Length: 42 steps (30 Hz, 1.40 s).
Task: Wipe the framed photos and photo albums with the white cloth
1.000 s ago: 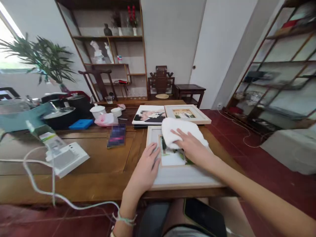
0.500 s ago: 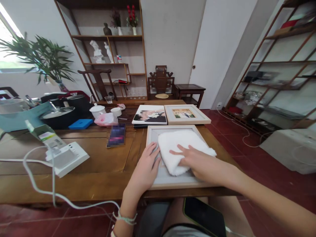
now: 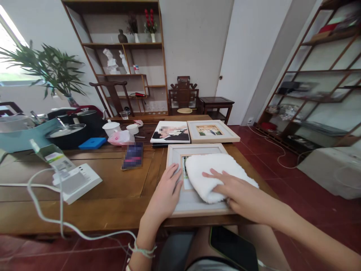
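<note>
White, fluffy cloth [image 3: 220, 169] lies folded across the right part of a pale picture frame [image 3: 197, 207], which rests flat on the brown wooden tabletop [image 3: 121, 207], close to its near edge. The right hand [image 3: 235, 190] presses on the cloth with fingers spread on top; its thumb is hidden, so I cannot tell whether it also pinches the fabric. The left hand [image 3: 166, 188] lies loosely flat over the frame's left side, gripping nothing.

The likeliest trouble, I'd judge, is the frame slipping: a hard push from the right, with only that light left hand bracing it, could slide or turn it, and a pull towards the body could carry it over the edge, above the phone [image 3: 234, 248] on the person's lap. The cloth's fluffy edge might also catch on the raised border. By the left wrist, a white cable [image 3: 76, 227] hangs near the cord bracelet [image 3: 142, 251] and could snag, dragging at the opened box [image 3: 81, 188].

Just behind sit a second frame [image 3: 234, 136] and a photo panel [image 3: 169, 137], blocking any shift away from the body. Leftward, a dark booklet [image 3: 132, 156] leaves some bare wood beside the frame
</note>
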Motion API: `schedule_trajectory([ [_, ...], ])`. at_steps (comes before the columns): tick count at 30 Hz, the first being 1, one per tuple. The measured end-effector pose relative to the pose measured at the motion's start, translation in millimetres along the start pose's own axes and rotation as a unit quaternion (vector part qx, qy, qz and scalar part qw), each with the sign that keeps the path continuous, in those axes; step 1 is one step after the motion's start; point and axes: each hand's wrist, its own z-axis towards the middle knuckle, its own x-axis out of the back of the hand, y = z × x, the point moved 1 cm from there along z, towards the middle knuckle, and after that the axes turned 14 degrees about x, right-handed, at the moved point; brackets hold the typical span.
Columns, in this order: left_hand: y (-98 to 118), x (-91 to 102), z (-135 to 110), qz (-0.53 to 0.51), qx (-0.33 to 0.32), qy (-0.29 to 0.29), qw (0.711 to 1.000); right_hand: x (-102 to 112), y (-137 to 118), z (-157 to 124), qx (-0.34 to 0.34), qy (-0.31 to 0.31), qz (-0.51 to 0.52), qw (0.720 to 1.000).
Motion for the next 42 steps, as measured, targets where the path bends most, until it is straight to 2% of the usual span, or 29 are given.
schedule_trajectory([
  [6,-1,-1.6,1,-0.032,0.005,0.006,0.999,-1,31,35,-0.046,0.092,-0.059,0.993],
  [8,-2,-2.5,1,-0.055,0.005,0.013,0.998,0,31,46,-0.042,0.093,-0.061,0.993],
  [11,-3,-2.6,0,-0.087,0.01,0.023,0.996,-3,15,56,-0.004,0.053,-0.044,0.998],
  [15,-1,1.5,-1,-0.131,0.042,0.036,0.99,-11,-21,47,0.069,-0.008,-0.037,0.997],
  [18,2,4.4,-1,-0.149,0.059,0.033,0.987,-14,-40,34,0.108,-0.005,-0.035,0.994],
  [21,3,4.5,-1,-0.143,0.05,0.032,0.988,-15,-44,26,0.102,0.006,-0.033,0.994],
  [26,1,1.0,0,-0.094,0.028,0.031,0.995,-14,-26,12,0.057,0.001,-0.021,0.998],
  [32,0,-0.6,1,-0.063,0.03,0.033,0.997,-16,12,-32,0.01,0.026,-0.018,0.999],
  [35,1,0.1,0,-0.057,0.025,0.028,0.998,-9,25,-47,-0.02,0.048,-0.032,0.998],
  [38,2,1.4,-1,-0.048,0.014,0.015,0.999,6,35,-47,-0.072,0.107,-0.046,0.991],
  [42,3,2.9,-1,-0.03,0.007,0.004,1.0,26,57,-20,-0.133,0.226,-0.104,0.959],
])
